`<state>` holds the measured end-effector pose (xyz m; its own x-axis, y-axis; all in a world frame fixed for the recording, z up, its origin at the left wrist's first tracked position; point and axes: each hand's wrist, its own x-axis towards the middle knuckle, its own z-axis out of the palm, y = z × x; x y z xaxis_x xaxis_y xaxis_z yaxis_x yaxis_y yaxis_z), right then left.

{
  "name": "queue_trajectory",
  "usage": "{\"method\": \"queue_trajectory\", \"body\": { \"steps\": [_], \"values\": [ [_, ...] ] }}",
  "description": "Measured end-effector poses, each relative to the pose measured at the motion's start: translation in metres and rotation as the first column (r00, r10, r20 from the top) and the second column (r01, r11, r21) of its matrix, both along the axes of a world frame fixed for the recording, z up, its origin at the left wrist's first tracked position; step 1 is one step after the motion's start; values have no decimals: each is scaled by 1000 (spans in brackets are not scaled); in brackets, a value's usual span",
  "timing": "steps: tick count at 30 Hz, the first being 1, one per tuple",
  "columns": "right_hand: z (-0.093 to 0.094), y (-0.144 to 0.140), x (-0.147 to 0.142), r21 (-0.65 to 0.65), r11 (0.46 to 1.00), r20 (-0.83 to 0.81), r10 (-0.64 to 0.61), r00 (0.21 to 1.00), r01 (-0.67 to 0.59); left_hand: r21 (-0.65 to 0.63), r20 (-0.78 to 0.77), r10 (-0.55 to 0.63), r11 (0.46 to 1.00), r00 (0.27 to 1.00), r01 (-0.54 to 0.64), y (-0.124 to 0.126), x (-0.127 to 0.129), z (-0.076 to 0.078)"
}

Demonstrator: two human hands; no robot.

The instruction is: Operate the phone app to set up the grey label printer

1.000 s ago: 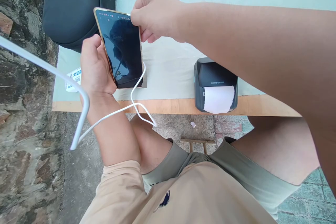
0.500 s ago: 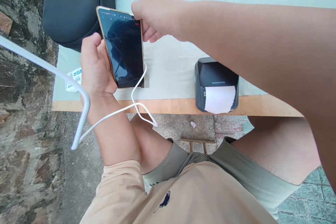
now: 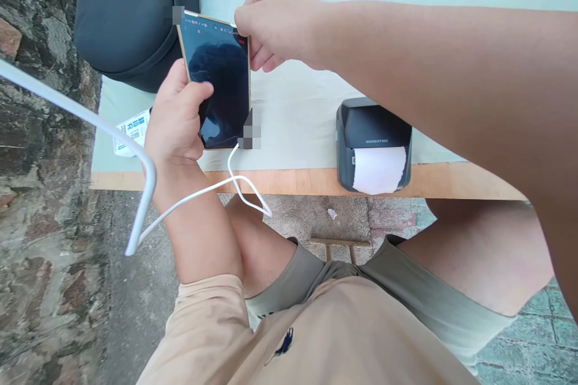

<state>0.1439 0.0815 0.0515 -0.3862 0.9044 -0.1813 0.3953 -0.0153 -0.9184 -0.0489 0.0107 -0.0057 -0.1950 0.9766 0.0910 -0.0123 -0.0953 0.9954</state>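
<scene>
Left hand (image 3: pixel 176 120) grip wraps the phone (image 3: pixel 219 87) w/ thumb on glass; long axis runs 12–6, glossy dark slab. Right hand (image 3: pixel 277 21) pinches its top corner at 1 o'clock. White cable (image 3: pixel 235 177) hangs at 6. Matte printer (image 3: pixel 372 141) at 3 on table (image 3: pixel 293 180).
</scene>
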Motion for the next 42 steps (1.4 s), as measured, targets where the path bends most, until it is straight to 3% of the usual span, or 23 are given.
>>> {"method": "queue_trajectory", "body": {
  "steps": [7, 21, 27, 33, 42],
  "values": [
    [-1, -1, 0, -2, 1000, -1, 2, 1000, -2, -8, 126, -21, 1000, 992, 23, -6, 13, 13],
    [6, -8, 2, 38, 997, 40, 61, 997, -62, -67, 195, -157, 983, 968, 173, -17, 21, 28],
    [5, -8, -1, 49, 998, 49, 40, 998, -42, -77, 198, -144, 984, 970, 162, -16, 20, 25],
    [-2, 0, -3, -20, 1000, -23, 16, 1000, -17, -57, 155, -128, 989, 979, 139, -12, 19, 23],
    [-3, 4, -3, -39, 999, -45, 12, 999, -14, -91, 290, -134, 982, 948, 167, -14, 20, 25]
  ]
}}
